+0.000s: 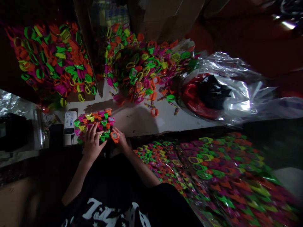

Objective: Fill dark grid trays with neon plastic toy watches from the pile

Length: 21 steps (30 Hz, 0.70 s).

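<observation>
Toy watches (94, 121), neon plastic ones, sit in a tight block on the white tabletop (142, 121) right at its near edge, in front of me. Block is several rows deep: orange, pink, green, yellow, packed side by side. My left hand (92, 143) lies flat on the near rows, fingers spread and open, gripping nothing, just pressing on the pieces. My right hand (121, 140) is closed around one orange watch (115, 136), pinched at the block's right near corner, touching the green one beside it. Progress, as I read it: block looks mostly filled, the orange piece is at the edge and not clearly seated yet. Plenty left to go: a big loose heap (142, 67) of the same watches lies further back on the table, with strays scattered between heap and block. A second pile (52, 60) fills a carton on the left. On my right, below the table edge, packed sheets of watches (213, 176) under clear film look like finished output. A white charger-like box (70, 124) sits just left of the block, touching or nearly so. Far right on the table, a clear plastic bag (236, 91) holds red and black parts; too dark to tell which.
</observation>
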Each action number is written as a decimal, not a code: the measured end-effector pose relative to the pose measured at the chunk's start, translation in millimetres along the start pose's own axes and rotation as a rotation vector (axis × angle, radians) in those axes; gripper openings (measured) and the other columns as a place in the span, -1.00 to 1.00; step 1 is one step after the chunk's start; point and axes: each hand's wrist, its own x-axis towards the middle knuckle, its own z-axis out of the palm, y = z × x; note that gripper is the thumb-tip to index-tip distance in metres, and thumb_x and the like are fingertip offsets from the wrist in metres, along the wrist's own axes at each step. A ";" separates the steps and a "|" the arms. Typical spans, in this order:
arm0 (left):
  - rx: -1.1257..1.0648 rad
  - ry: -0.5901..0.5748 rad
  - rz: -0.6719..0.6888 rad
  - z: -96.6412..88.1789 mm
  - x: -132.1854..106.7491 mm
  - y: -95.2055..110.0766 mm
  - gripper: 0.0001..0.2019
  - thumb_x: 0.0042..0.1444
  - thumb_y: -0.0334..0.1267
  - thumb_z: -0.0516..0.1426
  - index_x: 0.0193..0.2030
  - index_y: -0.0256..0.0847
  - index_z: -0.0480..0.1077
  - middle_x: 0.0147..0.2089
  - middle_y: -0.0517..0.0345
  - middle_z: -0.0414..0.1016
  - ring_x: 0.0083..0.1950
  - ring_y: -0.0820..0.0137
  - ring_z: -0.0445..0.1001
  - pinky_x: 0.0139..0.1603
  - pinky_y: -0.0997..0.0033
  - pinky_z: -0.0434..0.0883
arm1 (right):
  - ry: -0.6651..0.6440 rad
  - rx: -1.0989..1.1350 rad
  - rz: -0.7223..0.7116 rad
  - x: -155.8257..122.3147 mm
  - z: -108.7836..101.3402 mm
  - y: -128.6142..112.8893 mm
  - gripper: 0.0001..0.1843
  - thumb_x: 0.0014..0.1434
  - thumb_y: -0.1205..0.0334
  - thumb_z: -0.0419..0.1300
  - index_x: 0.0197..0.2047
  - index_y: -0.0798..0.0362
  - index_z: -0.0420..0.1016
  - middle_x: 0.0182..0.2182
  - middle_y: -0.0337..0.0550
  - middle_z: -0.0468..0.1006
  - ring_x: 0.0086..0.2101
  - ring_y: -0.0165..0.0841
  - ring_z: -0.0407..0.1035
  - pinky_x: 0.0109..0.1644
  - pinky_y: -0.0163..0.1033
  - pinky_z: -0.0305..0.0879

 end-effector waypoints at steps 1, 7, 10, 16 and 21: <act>-0.004 -0.008 0.000 -0.4 0.1 -0.1 -0.67 0.12 -0.22 0.22 0.01 -0.22 0.36 0.34 -0.24 0.23 0.41 0.06 0.13 0.39 -0.16 0.10 | -0.026 -0.044 0.017 0.5 -0.6 -1.8 -0.77 0.11 0.32 0.15 -0.15 0.04 0.52 -0.23 -0.08 0.55 -0.24 -0.28 0.45 -0.18 -0.30 0.36; -0.002 -0.023 0.016 -1.3 -0.1 -1.7 -0.66 0.10 -0.27 0.23 0.02 -0.23 0.36 0.37 -0.25 0.17 0.41 0.03 0.12 0.39 -0.19 0.10 | -0.115 -0.235 0.120 8.4 -5.2 -19.5 -0.62 0.09 0.33 0.19 0.01 0.02 0.52 -0.10 -0.08 0.59 -0.16 -0.24 0.51 -0.13 -0.29 0.40; -0.010 -0.012 0.018 -0.1 -0.3 -2.7 -0.66 0.11 -0.25 0.23 0.03 -0.23 0.37 0.37 -0.24 0.17 0.42 0.04 0.11 0.39 -0.19 0.09 | -0.153 -0.296 0.168 11.7 -8.5 -27.3 -0.63 0.12 0.31 0.19 0.02 0.01 0.53 -0.06 -0.08 0.59 -0.16 -0.22 0.53 -0.12 -0.29 0.40; -0.008 0.024 0.023 3.1 -1.4 -4.7 -0.67 0.13 -0.19 0.22 0.02 -0.21 0.37 0.36 -0.22 0.20 0.41 0.05 0.12 0.40 -0.17 0.09 | -0.218 -0.321 0.179 18.4 -14.8 -37.3 -0.56 0.16 0.27 0.19 0.13 -0.05 0.45 0.07 -0.15 0.53 -0.10 -0.23 0.52 -0.08 -0.31 0.39; 0.001 0.040 0.041 5.5 -1.8 -8.2 -0.65 0.13 -0.17 0.21 0.04 -0.22 0.36 0.35 -0.23 0.21 0.41 0.05 0.13 0.40 -0.16 0.10 | -0.291 -0.380 0.216 26.9 -16.1 -43.3 -0.57 0.20 0.22 0.17 0.15 -0.11 0.43 0.09 -0.21 0.53 -0.11 -0.23 0.52 -0.10 -0.30 0.38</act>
